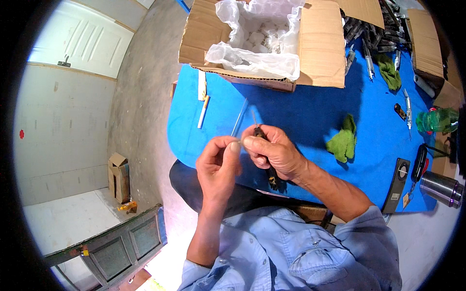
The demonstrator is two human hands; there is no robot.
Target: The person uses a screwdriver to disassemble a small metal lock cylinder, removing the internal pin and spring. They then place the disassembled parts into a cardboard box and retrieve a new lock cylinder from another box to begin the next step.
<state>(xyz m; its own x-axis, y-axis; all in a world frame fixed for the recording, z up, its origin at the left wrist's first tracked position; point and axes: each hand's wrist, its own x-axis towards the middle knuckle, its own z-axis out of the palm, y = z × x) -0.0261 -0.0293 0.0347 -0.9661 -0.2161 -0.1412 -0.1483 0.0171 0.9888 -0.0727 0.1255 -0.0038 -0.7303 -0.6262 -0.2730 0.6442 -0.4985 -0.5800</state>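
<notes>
Head view shows, nearest, the person's blue shirt (257, 237), with both forearms reaching past it to the near edge of a blue table (296, 111). The right hand (277, 151) is closed around a dark tool (273, 180), whose lower end sticks out below the palm and whose thin metal tip points away above the fingers. The left hand (219, 162) is just beside it, thumb and forefinger brought together near the right thumb; I cannot tell whether anything is pinched there. A thin rod (239, 116) slants up just beyond the left fingers, and whether they touch it is unclear.

To the right are a steel cup (441, 188), a dark plate (396, 185), a silver tool (408, 109) and a green bottle (438, 120), with a green cloth (343, 141) between these and the hands. Left of the rod is a cigarette (203, 112). Beyond stands an open carton (320, 43) lined with white plastic, small bits inside it. Farther right, a heap of dark parts (376, 36) lies beside a second green cloth (388, 72). Well apart, on the far left, is a white door (80, 41).
</notes>
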